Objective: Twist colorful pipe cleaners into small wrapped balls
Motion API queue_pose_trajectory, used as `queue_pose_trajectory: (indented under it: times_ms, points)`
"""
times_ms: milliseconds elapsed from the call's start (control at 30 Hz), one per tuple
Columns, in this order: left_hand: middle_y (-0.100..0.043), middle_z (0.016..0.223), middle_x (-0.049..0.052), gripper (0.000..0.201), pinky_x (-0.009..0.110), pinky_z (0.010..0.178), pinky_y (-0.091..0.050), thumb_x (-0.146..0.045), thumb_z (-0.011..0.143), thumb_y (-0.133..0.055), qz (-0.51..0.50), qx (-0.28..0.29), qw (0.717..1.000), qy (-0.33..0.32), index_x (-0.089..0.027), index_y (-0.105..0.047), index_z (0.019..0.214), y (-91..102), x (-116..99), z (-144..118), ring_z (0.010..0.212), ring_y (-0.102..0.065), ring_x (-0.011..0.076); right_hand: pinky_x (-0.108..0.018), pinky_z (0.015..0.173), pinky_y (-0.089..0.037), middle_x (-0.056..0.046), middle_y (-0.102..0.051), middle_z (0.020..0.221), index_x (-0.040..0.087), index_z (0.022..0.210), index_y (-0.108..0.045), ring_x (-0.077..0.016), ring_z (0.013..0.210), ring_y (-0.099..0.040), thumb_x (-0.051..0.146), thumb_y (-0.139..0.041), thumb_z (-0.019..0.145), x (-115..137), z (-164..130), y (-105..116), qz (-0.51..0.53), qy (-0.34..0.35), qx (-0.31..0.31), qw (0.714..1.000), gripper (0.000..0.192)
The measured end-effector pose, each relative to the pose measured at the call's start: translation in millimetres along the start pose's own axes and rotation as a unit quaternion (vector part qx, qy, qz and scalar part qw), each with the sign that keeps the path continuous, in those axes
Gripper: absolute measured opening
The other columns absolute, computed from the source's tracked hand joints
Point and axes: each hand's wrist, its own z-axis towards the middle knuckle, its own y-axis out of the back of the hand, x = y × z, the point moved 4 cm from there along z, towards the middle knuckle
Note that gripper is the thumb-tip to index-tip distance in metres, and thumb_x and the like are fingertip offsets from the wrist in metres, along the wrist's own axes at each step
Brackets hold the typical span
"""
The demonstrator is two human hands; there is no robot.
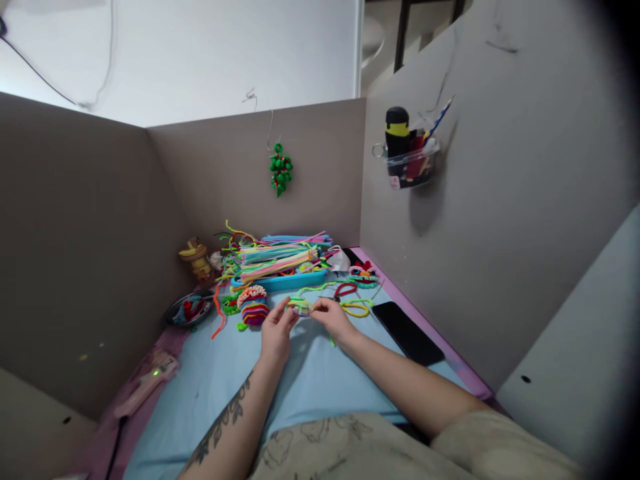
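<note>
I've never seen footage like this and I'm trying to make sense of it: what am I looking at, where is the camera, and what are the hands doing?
There is no machine here. One camera is worn on a person's head and looks forward and down, so the two bare arms reaching in from the bottom are that person's own. The left hand and right hand meet over a small coiled pipe-cleaner piece, pinching it between their fingers. They work on a light blue mat inside a grey walled booth. Behind the hands lie a bundle of coloured pipe cleaners on a blue tray, a rainbow-coloured coil, a small dark bowl at the left and a black phone at the right. A green ornament hangs on the back wall.
</note>
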Motion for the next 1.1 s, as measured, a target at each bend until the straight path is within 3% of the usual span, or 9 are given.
queue_pose_trajectory:
  times_ms: [100,367,700,900,1100]
  points:
    - [-0.069,0.089,0.006,0.047,0.031,0.078,-0.048,-0.022,0.055,-0.078,0.008,0.009,1.000,0.005,-0.015,-0.067,0.099,-1.1,2,0,0.078,-0.064,0.0166,-0.026,0.059,-0.036,0.003,-0.054,0.058,0.018,0.058,-0.058,-0.0127,0.058,-0.048,0.024,-0.069,0.058,3,-1,-1,-0.012,0.011,0.000,1.000,0.013]
    - [-0.070,0.089,0.007,0.047,0.031,0.077,-0.050,-0.026,0.060,-0.076,0.070,0.006,0.997,-0.044,-0.014,-0.066,0.104,6.3,3,5,0.077,-0.064,0.0165,-0.026,0.058,-0.038,-0.001,-0.056,0.072,0.020,0.075,-0.064,-0.0146,0.064,-0.049,0.025,-0.063,0.068,30,-8,5,-0.140,0.146,-0.026,0.979,0.008]
    - [-0.070,0.091,0.007,0.050,0.033,0.078,-0.050,-0.031,0.063,-0.073,0.074,0.023,0.996,-0.048,-0.014,-0.063,0.109,5.8,3,5,0.076,-0.064,0.0161,-0.023,0.055,-0.037,0.002,-0.054,0.063,0.018,0.073,-0.056,-0.0119,0.058,-0.048,0.025,-0.050,0.078,33,-15,-7,-0.171,0.141,0.019,0.975,0.010]
    - [-0.068,0.094,0.008,0.055,0.032,0.073,-0.051,-0.031,0.061,-0.075,0.046,0.013,0.999,-0.007,-0.014,-0.060,0.111,4.5,3,3,0.069,-0.064,0.0141,-0.024,0.062,-0.040,-0.002,-0.056,0.077,0.018,0.076,-0.061,-0.0143,0.071,-0.052,0.021,-0.052,0.078,41,-20,-13,-0.198,0.217,0.010,0.956,0.009]
    - [-0.068,0.093,0.007,0.047,0.030,0.073,-0.051,-0.031,0.065,-0.072,0.113,0.016,0.991,-0.074,-0.015,-0.063,0.108,9.7,4,8,0.075,-0.063,0.0150,-0.024,0.059,-0.038,-0.001,-0.055,0.072,0.018,0.085,-0.061,-0.0134,0.063,-0.049,0.020,-0.055,0.077,43,-19,-10,-0.246,0.235,-0.001,0.940,0.011]
